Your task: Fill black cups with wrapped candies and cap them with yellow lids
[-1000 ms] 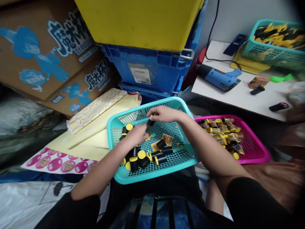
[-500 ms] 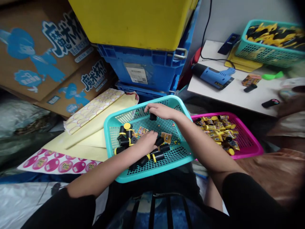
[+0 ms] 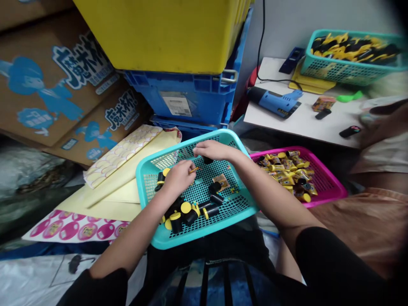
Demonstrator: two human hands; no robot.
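A turquoise mesh basket rests across my lap. Over its left half is my left hand, closed, with a thin orange-brown printed piece seen edge-on at its fingertips. My right hand curls over a black cylinder near the far side; most of the cylinder is hidden below the fingers. Several small black tubs with yellow lids lie tumbled in the basket. Another printed piece lies flat at the right, with tiny coloured beads scattered beside it.
To the right, a pink basket holds many wrapped tubs. Beyond it, a white table carries a blue heat gun and another turquoise basket. Stacked crates, cartons and sticker sheets stand or lie ahead and left.
My left hand has moved from the basket's middle up and left, and now holds a printed piece. My right hand stays over the black cylinder. The view has shifted slightly.
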